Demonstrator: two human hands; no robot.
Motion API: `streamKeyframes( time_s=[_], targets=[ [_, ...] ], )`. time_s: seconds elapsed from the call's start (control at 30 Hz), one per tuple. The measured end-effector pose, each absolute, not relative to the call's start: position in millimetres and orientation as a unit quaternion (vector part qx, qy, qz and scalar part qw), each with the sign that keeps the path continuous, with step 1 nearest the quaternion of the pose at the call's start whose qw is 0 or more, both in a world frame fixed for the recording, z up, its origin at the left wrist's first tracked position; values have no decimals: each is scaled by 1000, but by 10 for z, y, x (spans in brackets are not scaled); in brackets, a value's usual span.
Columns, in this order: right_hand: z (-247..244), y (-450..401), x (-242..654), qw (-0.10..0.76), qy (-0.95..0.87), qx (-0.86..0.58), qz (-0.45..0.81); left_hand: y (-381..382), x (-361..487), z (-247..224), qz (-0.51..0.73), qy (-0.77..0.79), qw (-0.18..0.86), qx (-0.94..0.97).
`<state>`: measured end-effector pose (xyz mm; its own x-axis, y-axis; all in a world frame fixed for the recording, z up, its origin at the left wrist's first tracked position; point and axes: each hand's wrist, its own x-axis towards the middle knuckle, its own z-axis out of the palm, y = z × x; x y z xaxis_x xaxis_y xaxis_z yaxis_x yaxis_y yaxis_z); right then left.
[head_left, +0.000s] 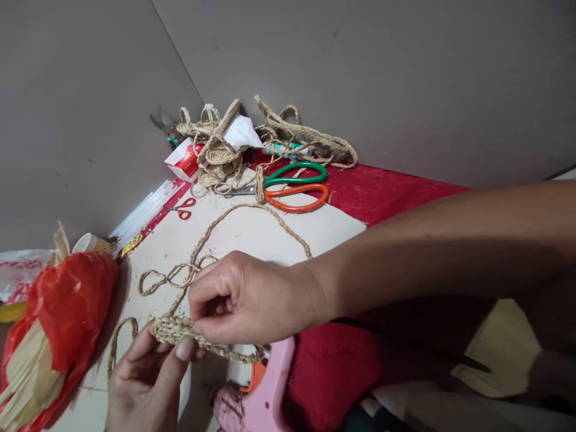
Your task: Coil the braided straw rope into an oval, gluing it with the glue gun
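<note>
My left hand pinches a small coiled piece of braided straw cord between thumb and fingers, near the bottom of the view. Over it, my right hand is closed, its thumb and fingertips pressed at the piece's right end. A loose length of the braided cord loops away across the white board. Just below my right hand lies a pink glue gun with an orange trigger. My right fingertips are partly hidden behind the hand.
Large scissors with green and orange handles lie beyond my hands, beside small red scissors. Piled cord rests against the grey wall. Clear sticks, a paper cup and a red bag of straw stand left.
</note>
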<state>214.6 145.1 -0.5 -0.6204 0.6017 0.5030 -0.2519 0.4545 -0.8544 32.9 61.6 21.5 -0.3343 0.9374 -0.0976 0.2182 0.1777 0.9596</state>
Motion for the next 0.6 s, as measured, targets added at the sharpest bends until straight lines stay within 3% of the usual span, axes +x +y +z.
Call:
streamKeyframes(
  time_s=[0.33,0.6],
  targets=[
    [-24,1416,2141,450,-808,-109,364,607,336,213,474,667,381,431],
    [-5,1390,2196,381,-901,-139,152,644,387,158,501,644,398,419]
  ],
)
